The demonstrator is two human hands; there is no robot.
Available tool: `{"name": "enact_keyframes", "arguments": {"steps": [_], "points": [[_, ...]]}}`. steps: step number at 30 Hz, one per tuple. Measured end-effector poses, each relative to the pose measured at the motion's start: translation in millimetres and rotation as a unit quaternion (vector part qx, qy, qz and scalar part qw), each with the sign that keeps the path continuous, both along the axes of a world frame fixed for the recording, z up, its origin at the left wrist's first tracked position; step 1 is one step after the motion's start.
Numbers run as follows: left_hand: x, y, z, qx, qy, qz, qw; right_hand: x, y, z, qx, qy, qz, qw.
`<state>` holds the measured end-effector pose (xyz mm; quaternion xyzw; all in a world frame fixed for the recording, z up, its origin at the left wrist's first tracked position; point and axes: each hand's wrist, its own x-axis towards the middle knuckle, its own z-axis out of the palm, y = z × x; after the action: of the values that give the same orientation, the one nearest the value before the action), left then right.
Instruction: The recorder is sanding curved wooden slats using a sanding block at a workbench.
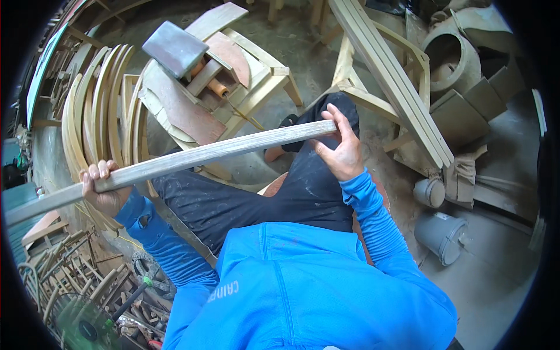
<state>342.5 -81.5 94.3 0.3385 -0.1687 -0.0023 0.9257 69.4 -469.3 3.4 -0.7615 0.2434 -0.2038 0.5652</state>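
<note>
Across my lap, a long pale wooden strip [216,153] slants from the far left up to the right, held in both hands. My left hand [111,191] is closed round it, with the fingers curled over the top. At the strip's right end, my right hand [344,150] grips it between thumb and fingers, the forefinger extending past the edge. The left end of the strip runs out toward the rim of the picture. Beneath it are my dark trousers [204,201], dusted with pale marks.
Ahead stands a low wooden bench [262,87] bearing a grey box [175,48] and a yellow cord. Curved wooden pieces [96,111] are stacked at left. Long straight strips [396,81] rest on a frame at right, near a grey lidded bucket [441,236]. A fan [87,329] stands lower left.
</note>
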Motion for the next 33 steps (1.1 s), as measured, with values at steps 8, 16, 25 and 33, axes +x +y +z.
{"name": "enact_keyframes", "arguments": {"steps": [8, 16, 25, 33], "points": [[2.9, -96.5, 132.2, 0.403, -0.189, 0.133, 0.886, 0.9, 7.5, 108.1, -0.4, -0.159, 0.0, 0.903], [-74.6, -266.5, 147.0, 0.513, -0.601, 0.091, 0.607, -61.4, -39.0, 222.2, -0.686, -0.144, -0.157, 0.695], [-47.1, -283.4, 67.1, 0.487, -0.743, -0.049, 0.456, -146.0, -73.1, 113.9, -0.344, 0.173, 0.062, 0.921], [46.1, -248.9, 2.1, 0.727, -0.346, 0.116, 0.581, -159.9, -21.6, 54.9, -0.281, 0.154, 0.046, 0.946]]}}
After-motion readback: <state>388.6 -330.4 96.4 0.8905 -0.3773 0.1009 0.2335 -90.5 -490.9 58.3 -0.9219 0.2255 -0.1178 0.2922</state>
